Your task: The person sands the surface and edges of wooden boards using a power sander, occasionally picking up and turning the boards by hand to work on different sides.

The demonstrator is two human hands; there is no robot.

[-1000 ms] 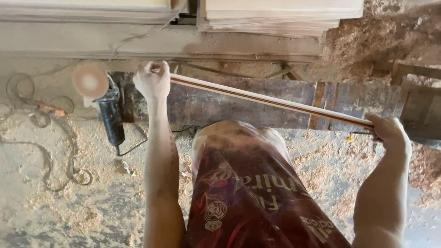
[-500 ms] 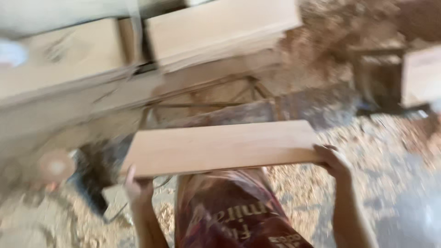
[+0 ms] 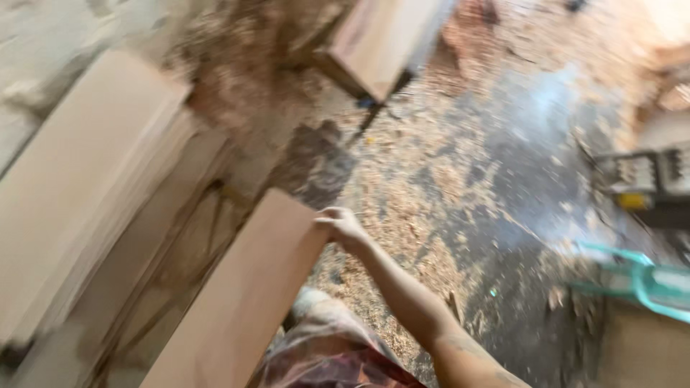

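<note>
Gripping: right hand, fingers curled over the far end of the wooden board
Board: slants from near left to centre, above the sawdust floor
Left hand: out of view
Far left: stacked boards

In the blurred head view, the right hand grips the far end of a long wooden board that slants down to the lower left, beside a stack of pale boards, above a floor covered with sawdust.
</note>
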